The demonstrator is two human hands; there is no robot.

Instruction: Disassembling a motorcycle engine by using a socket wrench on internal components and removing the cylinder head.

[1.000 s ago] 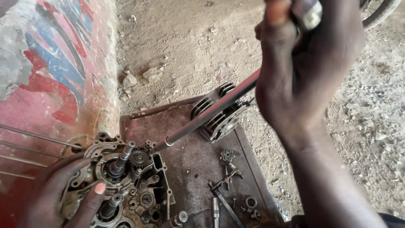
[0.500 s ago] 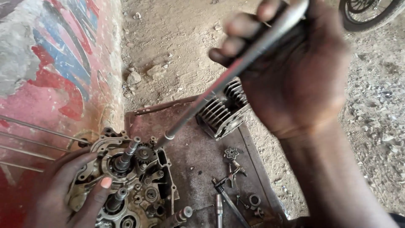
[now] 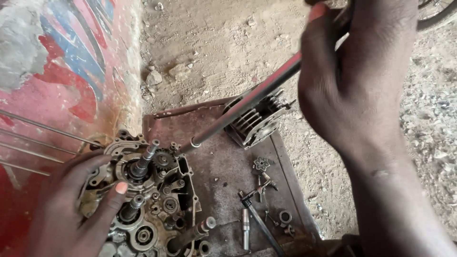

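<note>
Left hand (image 3: 78, 204) at 8 o'clock spread flat on grimy open engine crankcase with gears and shafts (image 3: 147, 200), fingers open, pinning it steady on rusty metal tray (image 3: 214, 157); right hand (image 3: 357, 90) at 2 o'clock, fist closed round long steel bar (image 3: 243, 107), tip angled down to case edge for leverage; finned cylinder (image 3: 257, 121) set aside beneath bar

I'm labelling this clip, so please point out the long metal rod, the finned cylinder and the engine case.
long metal rod (image 3: 247, 102), head view, middle of its shaft.
finned cylinder (image 3: 254, 124), head view, on its cooling fins.
engine case (image 3: 162, 209), head view, among the open gears.
</note>
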